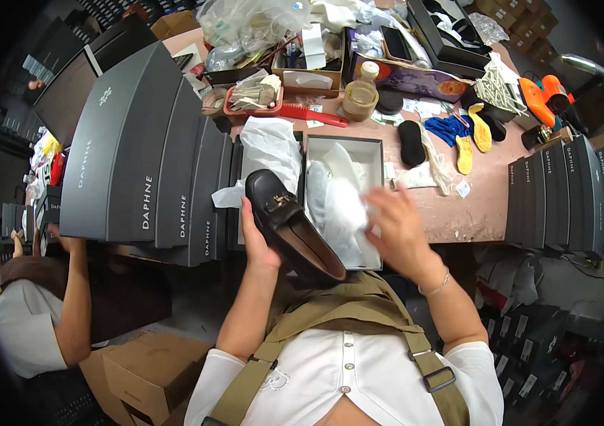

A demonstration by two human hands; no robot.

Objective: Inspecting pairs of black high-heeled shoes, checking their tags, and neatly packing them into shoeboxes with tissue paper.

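Note:
My left hand (259, 238) is closed round the side of a black loafer (291, 231) with a gold-coloured ornament on its upper. The shoe is tilted, toe away from me, its brown lining facing up. Motion smears my right hand (400, 226), which is over the right side of an open shoebox (381, 167). A blurred white wad (345, 206), perhaps paper, appears at its fingertips; whether they grip it I cannot tell. Translucent wrapping lies inside that box. White tissue paper (271, 145) covers the dark box part just left of it, behind the shoe.
Tall stacks of dark shoeboxes stand at left (128, 156) and right (554, 192). Behind the open box are a red comb (313, 114), a jar (360, 99) and a red basket (254, 99). A black shoe brush (410, 143) lies at right. Another person's arm (75, 298) shows at far left.

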